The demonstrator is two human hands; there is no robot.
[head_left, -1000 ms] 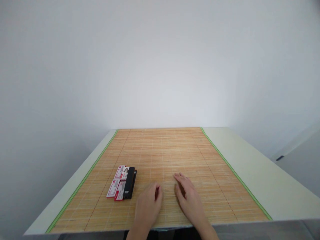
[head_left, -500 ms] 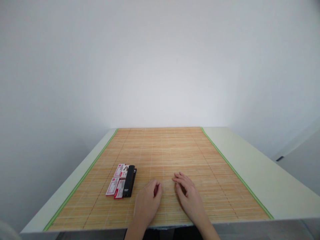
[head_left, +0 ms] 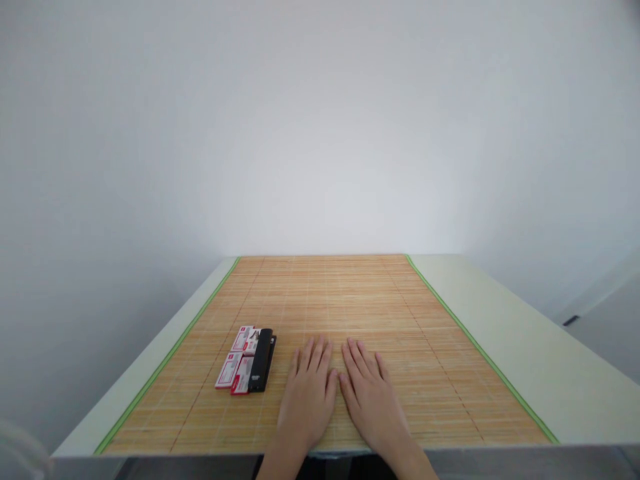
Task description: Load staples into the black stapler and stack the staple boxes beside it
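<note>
Empty, left hand and right hand lie flat, fingers spread.

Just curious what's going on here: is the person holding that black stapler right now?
No, both the left hand and the right hand lie flat and empty on the bamboo mat, with the black stapler untouched beside them.

Left hand and right hand flat on bamboo mat, black stapler beside.
</note>
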